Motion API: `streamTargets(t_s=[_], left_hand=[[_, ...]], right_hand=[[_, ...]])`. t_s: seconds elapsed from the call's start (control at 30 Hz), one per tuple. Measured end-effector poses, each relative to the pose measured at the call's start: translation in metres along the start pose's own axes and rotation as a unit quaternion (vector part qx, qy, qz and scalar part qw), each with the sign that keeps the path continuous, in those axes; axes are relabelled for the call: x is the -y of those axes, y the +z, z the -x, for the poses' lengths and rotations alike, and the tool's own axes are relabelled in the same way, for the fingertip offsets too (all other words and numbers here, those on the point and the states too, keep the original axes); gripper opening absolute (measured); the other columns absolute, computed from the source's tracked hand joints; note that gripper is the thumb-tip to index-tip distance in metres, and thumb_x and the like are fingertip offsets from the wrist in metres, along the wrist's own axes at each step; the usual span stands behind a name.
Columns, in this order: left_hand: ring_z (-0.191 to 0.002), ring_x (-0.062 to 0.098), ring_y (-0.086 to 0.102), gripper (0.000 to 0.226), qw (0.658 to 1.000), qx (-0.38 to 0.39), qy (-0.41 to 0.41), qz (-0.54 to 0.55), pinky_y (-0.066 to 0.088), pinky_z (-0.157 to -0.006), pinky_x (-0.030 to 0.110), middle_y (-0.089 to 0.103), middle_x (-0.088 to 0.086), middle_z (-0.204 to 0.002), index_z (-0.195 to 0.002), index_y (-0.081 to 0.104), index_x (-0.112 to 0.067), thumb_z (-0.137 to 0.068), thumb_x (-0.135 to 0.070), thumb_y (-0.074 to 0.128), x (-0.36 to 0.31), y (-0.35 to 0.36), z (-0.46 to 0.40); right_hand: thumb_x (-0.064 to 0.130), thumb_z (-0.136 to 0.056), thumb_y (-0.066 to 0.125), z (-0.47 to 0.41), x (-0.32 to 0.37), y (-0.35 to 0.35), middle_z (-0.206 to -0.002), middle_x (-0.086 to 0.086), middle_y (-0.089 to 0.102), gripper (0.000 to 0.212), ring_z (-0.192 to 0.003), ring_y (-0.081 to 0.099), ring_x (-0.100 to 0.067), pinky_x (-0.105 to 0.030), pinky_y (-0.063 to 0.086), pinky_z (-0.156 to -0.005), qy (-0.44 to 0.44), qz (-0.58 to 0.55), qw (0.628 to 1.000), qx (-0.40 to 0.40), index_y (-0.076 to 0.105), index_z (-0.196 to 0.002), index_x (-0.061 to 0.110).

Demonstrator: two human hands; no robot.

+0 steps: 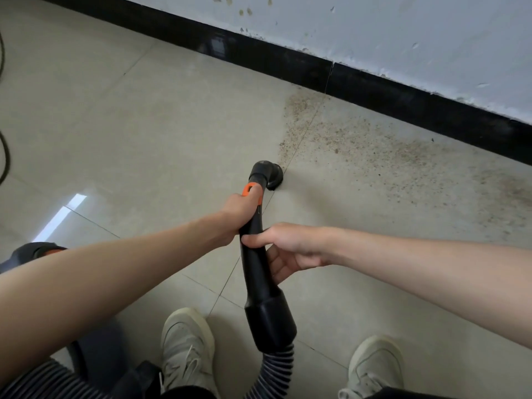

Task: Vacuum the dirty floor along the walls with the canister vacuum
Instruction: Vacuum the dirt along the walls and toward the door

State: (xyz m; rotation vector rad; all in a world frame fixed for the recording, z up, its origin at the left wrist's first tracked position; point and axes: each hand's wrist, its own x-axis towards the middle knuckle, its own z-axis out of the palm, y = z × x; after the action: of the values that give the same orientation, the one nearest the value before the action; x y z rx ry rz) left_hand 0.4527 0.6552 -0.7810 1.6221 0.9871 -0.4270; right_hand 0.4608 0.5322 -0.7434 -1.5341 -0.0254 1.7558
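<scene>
A black vacuum wand (260,272) with an orange collar runs from a ribbed grey hose (276,370) down to a round brush nozzle (269,174) that touches the tiled floor. My left hand (239,214) grips the wand just below the orange collar. Lower down, my right hand (285,251) holds the wand, thumb across its front and fingers behind it. The nozzle sits at the left edge of a patch of brown gritty dirt (359,156) that spreads to the right along the black baseboard (374,96).
The canister body (31,251) shows partly at the lower left behind my left arm. A dark cord (5,156) lies on the floor at the far left. My two pale sneakers (187,347) stand near the bottom edge. The stained white wall (403,30) rises above the baseboard.
</scene>
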Motion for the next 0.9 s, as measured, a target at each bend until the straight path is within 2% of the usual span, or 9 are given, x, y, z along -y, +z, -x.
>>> streamTargets(t_s=[0.07,0.13,0.23,0.37,0.47,0.57,0.67,0.83,0.9], left_hand=[[-0.076,0.027,0.052,0.032,1.000,0.001,0.005,-0.006,0.042,-0.063,0.027,0.054,0.011,-0.084,-0.074,0.050,-0.009,-0.092,-0.035,0.044,-0.008,0.002,-0.004],[-0.070,0.024,0.050,0.034,1.000,-0.001,0.009,-0.019,0.040,-0.058,0.026,0.053,0.009,-0.080,-0.075,0.049,-0.009,-0.093,-0.036,0.043,-0.017,0.004,-0.008],[-0.072,0.026,0.051,0.036,1.000,-0.006,0.008,-0.024,0.040,-0.057,0.027,0.056,0.011,-0.086,-0.086,0.053,-0.004,-0.091,-0.038,0.044,-0.028,0.005,-0.017],[-0.076,0.027,0.054,0.039,1.000,-0.018,0.015,-0.021,0.042,-0.061,0.028,0.058,0.013,-0.090,-0.094,0.055,-0.002,-0.091,-0.039,0.044,-0.045,0.008,-0.031],[-0.073,0.027,0.054,0.037,0.999,-0.026,0.023,-0.014,0.041,-0.061,0.029,0.058,0.013,-0.088,-0.088,0.054,-0.003,-0.090,-0.039,0.044,-0.058,0.009,-0.042],[-0.066,0.025,0.053,0.038,0.999,-0.034,0.027,-0.015,0.042,-0.060,0.028,0.058,0.012,-0.084,-0.084,0.054,-0.004,-0.089,-0.040,0.045,-0.067,0.012,-0.053],[-0.068,0.026,0.053,0.038,0.998,-0.045,0.040,-0.007,0.043,-0.063,0.029,0.056,0.012,-0.083,-0.084,0.054,-0.003,-0.089,-0.040,0.046,-0.073,0.014,-0.064],[-0.069,0.026,0.052,0.037,0.994,-0.073,0.078,0.030,0.043,-0.065,0.031,0.055,0.014,-0.080,-0.073,0.050,-0.008,-0.090,-0.041,0.047,-0.073,0.012,-0.083],[-0.062,0.024,0.050,0.037,0.992,-0.074,0.087,0.046,0.043,-0.060,0.029,0.054,0.012,-0.075,-0.072,0.047,-0.009,-0.091,-0.041,0.047,-0.073,0.012,-0.088]], right_hand=[[0.033,-0.099,0.052,-0.001,0.001,-0.002,-0.086,-0.016,0.065,0.030,-0.076,0.065,-0.027,-0.039,0.055,-0.078,-0.021,-0.001,0.999,-0.031,0.055,-0.102,0.003],[0.034,-0.099,0.054,-0.001,0.004,-0.005,-0.086,-0.015,0.065,0.034,-0.074,0.065,-0.026,-0.036,0.055,-0.075,-0.041,0.002,0.997,-0.061,0.055,-0.109,0.002],[0.035,-0.098,0.055,-0.002,0.012,-0.011,-0.087,-0.015,0.066,0.038,-0.073,0.065,-0.026,-0.035,0.056,-0.071,-0.063,0.016,0.994,-0.093,0.054,-0.115,0.001],[0.035,-0.097,0.056,-0.004,0.029,-0.024,-0.079,-0.011,0.065,0.030,-0.066,0.065,-0.023,-0.031,0.056,-0.063,-0.088,0.035,0.987,-0.130,0.055,-0.098,0.006],[0.035,-0.097,0.057,-0.007,0.038,-0.035,-0.076,-0.010,0.064,0.028,-0.062,0.064,-0.021,-0.029,0.056,-0.058,-0.101,0.036,0.982,-0.154,0.053,-0.088,0.008],[0.036,-0.096,0.057,-0.015,0.042,-0.043,-0.076,-0.008,0.063,0.028,-0.063,0.063,-0.019,-0.026,0.054,-0.056,-0.115,0.026,0.977,-0.179,0.054,-0.088,0.009],[0.038,-0.096,0.057,-0.025,0.040,-0.047,-0.079,-0.005,0.063,0.029,-0.066,0.063,-0.017,-0.026,0.054,-0.060,-0.136,-0.003,0.970,-0.203,0.056,-0.095,0.009],[0.042,-0.093,0.058,-0.043,0.022,-0.044,-0.094,-0.005,0.065,0.040,-0.087,0.064,-0.020,-0.037,0.053,-0.088,-0.133,-0.060,0.972,-0.186,0.059,-0.111,0.006],[0.043,-0.093,0.060,-0.049,0.014,-0.041,-0.093,-0.003,0.063,0.037,-0.087,0.062,-0.020,-0.035,0.052,-0.085,-0.148,-0.050,0.968,-0.198,0.057,-0.108,0.009]])
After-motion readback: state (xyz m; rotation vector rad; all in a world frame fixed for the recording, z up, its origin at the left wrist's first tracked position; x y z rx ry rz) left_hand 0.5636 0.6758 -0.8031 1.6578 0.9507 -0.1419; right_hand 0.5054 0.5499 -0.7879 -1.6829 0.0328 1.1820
